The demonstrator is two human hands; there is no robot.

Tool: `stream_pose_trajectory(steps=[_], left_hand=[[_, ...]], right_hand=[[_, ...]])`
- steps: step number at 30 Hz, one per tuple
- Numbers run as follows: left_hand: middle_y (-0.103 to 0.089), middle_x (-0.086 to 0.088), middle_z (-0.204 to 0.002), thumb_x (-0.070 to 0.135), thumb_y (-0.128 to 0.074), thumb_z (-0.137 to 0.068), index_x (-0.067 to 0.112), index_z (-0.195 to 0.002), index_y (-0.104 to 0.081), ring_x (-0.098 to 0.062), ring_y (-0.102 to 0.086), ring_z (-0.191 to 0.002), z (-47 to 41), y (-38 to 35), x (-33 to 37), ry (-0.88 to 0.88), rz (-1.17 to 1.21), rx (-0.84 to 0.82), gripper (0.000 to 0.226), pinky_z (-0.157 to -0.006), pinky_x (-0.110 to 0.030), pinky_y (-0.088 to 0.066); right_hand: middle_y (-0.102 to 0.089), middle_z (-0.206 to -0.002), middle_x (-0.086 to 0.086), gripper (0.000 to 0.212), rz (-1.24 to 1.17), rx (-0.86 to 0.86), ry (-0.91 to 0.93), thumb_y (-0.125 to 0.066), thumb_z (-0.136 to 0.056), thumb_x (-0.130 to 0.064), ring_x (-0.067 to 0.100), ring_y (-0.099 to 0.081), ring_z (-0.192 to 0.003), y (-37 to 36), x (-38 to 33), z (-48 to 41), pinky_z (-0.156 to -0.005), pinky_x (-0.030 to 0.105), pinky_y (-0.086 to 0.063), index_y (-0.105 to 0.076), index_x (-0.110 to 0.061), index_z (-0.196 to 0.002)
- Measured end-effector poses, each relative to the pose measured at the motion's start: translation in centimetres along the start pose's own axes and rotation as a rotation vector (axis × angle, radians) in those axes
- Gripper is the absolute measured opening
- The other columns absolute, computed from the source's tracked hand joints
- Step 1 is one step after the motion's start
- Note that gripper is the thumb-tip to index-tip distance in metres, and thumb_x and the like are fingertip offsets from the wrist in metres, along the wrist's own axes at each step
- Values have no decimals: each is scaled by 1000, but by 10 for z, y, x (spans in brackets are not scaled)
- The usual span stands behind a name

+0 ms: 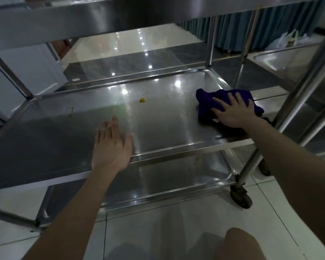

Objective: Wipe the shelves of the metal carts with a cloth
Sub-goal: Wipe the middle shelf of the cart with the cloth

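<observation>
I am midway through wiping the middle stainless-steel shelf [167,124] of the metal cart, and I judge most of it is not yet done. At its far left a thin yellowish smear [71,112] lies on the steel. My left hand [112,147] is flat over the shelf's front lip, fingers straight, holding nothing. I take it to be steadying the cart, though I cannot tell how hard it bears down. Past its fingertips, toward the back, sits a small yellow food scrap [142,100] with a scatter of droplets [125,94] beside it. Further right, the crumpled dark purple cloth [210,102] lies on the shelf near its right edge. My right hand [233,113] presses on it with fingers spread and straight, not curled round it.

The next move, as I judge it, is a sweep leftward across the steel to the scrap and on to the smear, pressing hard enough to carry the crumbs along. The shelf has a raised rim all round, so crumbs would gather against it and need lifting out in the cloth. There is wide room sideways but little above, since the steel top shelf [101,15] hangs over my arms. At the right, the round steel upright post [308,76] stands just beside the cloth, and a second steel cart [281,61] stands beyond it.
</observation>
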State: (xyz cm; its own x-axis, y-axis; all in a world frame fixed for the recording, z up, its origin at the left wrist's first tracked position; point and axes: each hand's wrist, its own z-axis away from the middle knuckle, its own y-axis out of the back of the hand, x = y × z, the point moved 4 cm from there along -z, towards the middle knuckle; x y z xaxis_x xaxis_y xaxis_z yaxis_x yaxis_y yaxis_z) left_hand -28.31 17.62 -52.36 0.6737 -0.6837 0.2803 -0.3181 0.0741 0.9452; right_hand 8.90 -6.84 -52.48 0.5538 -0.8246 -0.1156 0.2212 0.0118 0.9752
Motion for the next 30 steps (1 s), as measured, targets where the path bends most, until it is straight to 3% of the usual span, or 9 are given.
stream_pose_trajectory(steps=[3,8,12,17,21,26,30], left_hand=[[-21,-17,-179,64,-7,-95,9,-173,-9,-30,-12,-169,1,-1,3,-9,6,24,96,-138,-48,-5],[-18,-15,-180,55,-14,-104,9,-173,-8,-28,-12,-169,2,1,-2,6,8,17,83,-137,-49,-7],[-20,-16,-180,42,-28,-114,7,-172,-10,-31,-14,-168,4,4,-11,29,3,17,70,-137,-52,-8],[-25,-20,-177,34,-36,-114,-1,-170,-17,-35,-18,-167,5,6,-5,34,-35,54,68,-136,-52,-9],[-27,-22,-176,40,-31,-113,2,-172,-14,-33,-17,-167,7,2,-4,-13,-41,52,72,-137,-48,-7],[-31,-21,-175,50,-12,-98,8,-173,-12,-32,-19,-167,4,0,-2,-49,-41,69,86,-137,-48,-8],[-26,-17,-177,53,-9,-98,14,-174,-2,-29,-16,-168,3,-2,-7,-47,-49,95,86,-138,-46,-7]], right_hand=[[16,-180,6,79,-27,14,58,-20,-93,-86,36,17,-164,-17,-58,32,-123,73,11,3,-59,-165],[12,-180,12,77,33,29,447,-20,-97,-82,41,16,-164,-55,-214,106,-121,74,11,-1,-56,-166],[12,-181,0,72,-20,-17,469,-17,-98,-81,29,15,-165,-49,-185,106,-126,65,11,0,-60,-164],[13,-181,-5,86,-34,-20,186,-12,-80,-90,24,12,-166,-23,-61,59,-129,63,4,2,-67,-161],[13,-181,-3,101,9,-60,72,-6,-68,-99,26,15,-166,-3,-5,9,-128,64,13,4,-64,-162],[20,-179,9,90,-31,-39,70,-19,-88,-94,41,23,-162,1,-84,-28,-120,77,18,2,-56,-167],[20,-178,16,94,48,-45,289,-16,-88,-96,48,22,-161,-18,-205,15,-119,81,13,4,-51,-169]])
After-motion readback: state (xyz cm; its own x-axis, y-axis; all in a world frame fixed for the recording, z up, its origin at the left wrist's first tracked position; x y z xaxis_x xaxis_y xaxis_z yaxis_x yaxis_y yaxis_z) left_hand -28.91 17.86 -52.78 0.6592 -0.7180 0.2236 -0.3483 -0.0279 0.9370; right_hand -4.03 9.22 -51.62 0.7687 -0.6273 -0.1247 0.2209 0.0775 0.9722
